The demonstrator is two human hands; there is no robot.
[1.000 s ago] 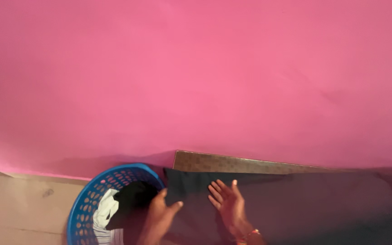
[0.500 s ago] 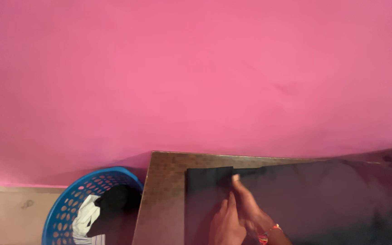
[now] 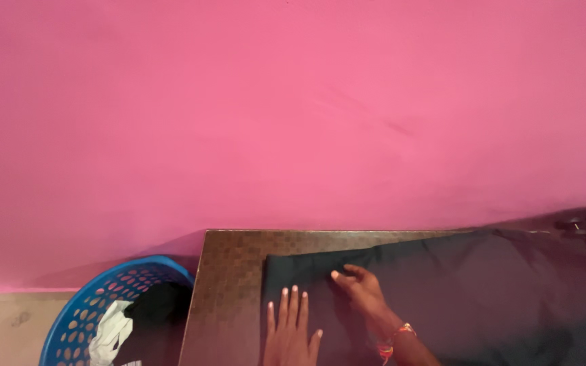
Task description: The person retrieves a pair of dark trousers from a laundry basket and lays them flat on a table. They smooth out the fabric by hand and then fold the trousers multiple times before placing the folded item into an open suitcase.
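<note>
1. A dark cloth (image 3: pixel 456 298) lies spread over a brown checker-patterned table (image 3: pixel 228 285) in the lower right of the frame, covering most of the tabletop and leaving only a bare strip of wood along its left side and far edge.
2. The left hand (image 3: pixel 291 332) sits at the bottom centre of the frame, lying flat on the cloth near its left edge. The palm is down, the fingers are straight and close together, and it has hold of nothing.
3. The right hand (image 3: pixel 364 291) is just to the right of it and a little higher in the frame, also resting on the cloth. Its fingers are loosely curled and point towards the left, with the tips pressing on the fabric near a fold line; I cannot tell whether it pinches any fabric.
4. A red and gold bangle (image 3: pixel 395 339) circles the right wrist.
5. A blue plastic basket (image 3: pixel 83 305) with holes in its wall stands in the lower left, just beside the table's left edge, with a white garment (image 3: pixel 110 329) and dark clothing inside.
6. A plain pink wall (image 3: pixel 293 115) fills the whole upper part of the frame.
</note>
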